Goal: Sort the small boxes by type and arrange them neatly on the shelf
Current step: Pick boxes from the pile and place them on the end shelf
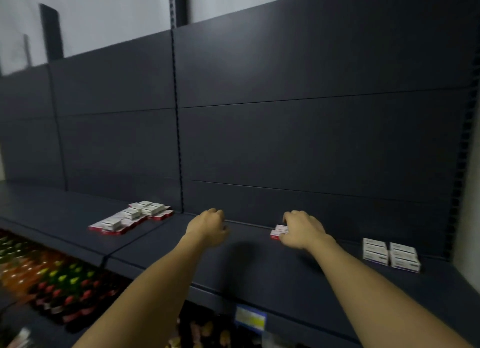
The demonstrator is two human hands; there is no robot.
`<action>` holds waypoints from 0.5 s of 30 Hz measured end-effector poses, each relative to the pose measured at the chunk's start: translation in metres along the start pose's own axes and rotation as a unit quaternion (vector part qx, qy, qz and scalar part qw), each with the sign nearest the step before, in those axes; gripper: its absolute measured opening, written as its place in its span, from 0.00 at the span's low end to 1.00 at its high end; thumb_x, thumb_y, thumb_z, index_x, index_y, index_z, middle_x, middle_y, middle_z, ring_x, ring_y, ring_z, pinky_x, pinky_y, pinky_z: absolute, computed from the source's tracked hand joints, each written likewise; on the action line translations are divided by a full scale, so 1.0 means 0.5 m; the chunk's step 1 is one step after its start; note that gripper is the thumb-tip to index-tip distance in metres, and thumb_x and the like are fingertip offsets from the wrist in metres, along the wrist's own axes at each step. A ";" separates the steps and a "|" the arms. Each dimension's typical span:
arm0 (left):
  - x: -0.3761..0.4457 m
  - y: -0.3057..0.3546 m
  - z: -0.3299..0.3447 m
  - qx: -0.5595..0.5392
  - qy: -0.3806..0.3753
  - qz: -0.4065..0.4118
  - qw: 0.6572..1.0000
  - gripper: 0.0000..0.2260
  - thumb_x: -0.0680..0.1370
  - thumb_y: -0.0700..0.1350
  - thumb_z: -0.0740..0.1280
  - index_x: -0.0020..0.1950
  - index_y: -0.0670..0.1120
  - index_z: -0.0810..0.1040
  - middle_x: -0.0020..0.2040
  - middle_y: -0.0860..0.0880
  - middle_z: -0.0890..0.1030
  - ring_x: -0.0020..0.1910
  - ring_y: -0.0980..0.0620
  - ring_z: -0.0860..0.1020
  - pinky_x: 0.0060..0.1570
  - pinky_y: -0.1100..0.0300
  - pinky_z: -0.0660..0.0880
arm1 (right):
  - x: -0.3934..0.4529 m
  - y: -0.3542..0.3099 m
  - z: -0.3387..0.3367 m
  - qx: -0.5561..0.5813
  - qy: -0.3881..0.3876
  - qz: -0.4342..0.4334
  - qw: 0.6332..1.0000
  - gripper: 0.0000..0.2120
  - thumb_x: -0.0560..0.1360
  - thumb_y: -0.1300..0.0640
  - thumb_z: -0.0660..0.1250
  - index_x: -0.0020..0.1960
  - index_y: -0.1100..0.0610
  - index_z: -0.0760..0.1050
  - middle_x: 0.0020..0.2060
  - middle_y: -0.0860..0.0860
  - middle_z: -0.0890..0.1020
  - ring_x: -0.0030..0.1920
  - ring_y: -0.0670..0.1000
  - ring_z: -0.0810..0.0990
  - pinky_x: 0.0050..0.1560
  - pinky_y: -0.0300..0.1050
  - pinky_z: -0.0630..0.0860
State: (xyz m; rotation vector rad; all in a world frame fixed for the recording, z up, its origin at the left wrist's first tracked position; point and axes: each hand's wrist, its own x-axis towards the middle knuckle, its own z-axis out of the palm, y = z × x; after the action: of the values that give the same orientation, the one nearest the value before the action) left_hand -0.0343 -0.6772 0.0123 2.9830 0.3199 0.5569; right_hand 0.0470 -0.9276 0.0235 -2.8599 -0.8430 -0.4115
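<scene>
On the dark shelf [246,264] my right hand [302,228] grips a small red and white box [278,232] near the back panel. My left hand [210,227] hovers to its left with fingers curled and nothing in it. A mixed pile of red and white boxes [131,217] lies to the left, white ones on top of red ones. At the right stand two neat stacks of white boxes [391,254] side by side.
The tall dark back panel [311,140] rises behind the shelf. Below the shelf's front edge are rows of coloured bottles [52,282] at the left. A blue and yellow price label [250,317] hangs on the shelf edge.
</scene>
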 end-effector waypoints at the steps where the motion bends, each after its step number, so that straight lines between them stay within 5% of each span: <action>1: -0.008 -0.034 -0.011 0.010 0.001 -0.002 1.000 0.18 0.79 0.54 0.62 0.63 0.45 0.75 0.62 0.46 0.75 0.58 0.43 0.76 0.54 0.50 0.75 | 0.008 -0.034 0.004 0.003 0.000 -0.003 1.000 0.21 0.74 0.46 0.65 0.63 0.56 0.73 0.60 0.53 0.76 0.60 0.56 0.75 0.55 0.49 0.73; 11: -0.079 -0.309 -0.079 0.053 -0.006 -0.049 0.997 0.15 0.76 0.53 0.62 0.56 0.47 0.78 0.61 0.47 0.77 0.59 0.43 0.77 0.47 0.54 0.72 | 0.071 -0.342 0.054 0.030 0.000 -0.048 0.998 0.22 0.76 0.46 0.65 0.65 0.57 0.72 0.61 0.54 0.76 0.62 0.57 0.75 0.57 0.49 0.72; 15: -0.101 -0.392 -0.081 0.042 -0.004 -0.067 0.997 0.14 0.76 0.53 0.63 0.56 0.47 0.78 0.60 0.46 0.76 0.57 0.43 0.76 0.54 0.50 0.76 | 0.104 -0.447 0.089 0.053 -0.009 -0.070 0.996 0.22 0.76 0.47 0.66 0.66 0.57 0.72 0.62 0.53 0.76 0.62 0.56 0.74 0.58 0.49 0.73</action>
State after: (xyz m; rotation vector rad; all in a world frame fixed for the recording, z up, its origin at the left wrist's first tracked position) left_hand -0.1321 -0.4953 0.0076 3.0135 0.5506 0.5289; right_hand -0.0238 -0.7052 0.0073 -2.7199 -1.0411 -0.3461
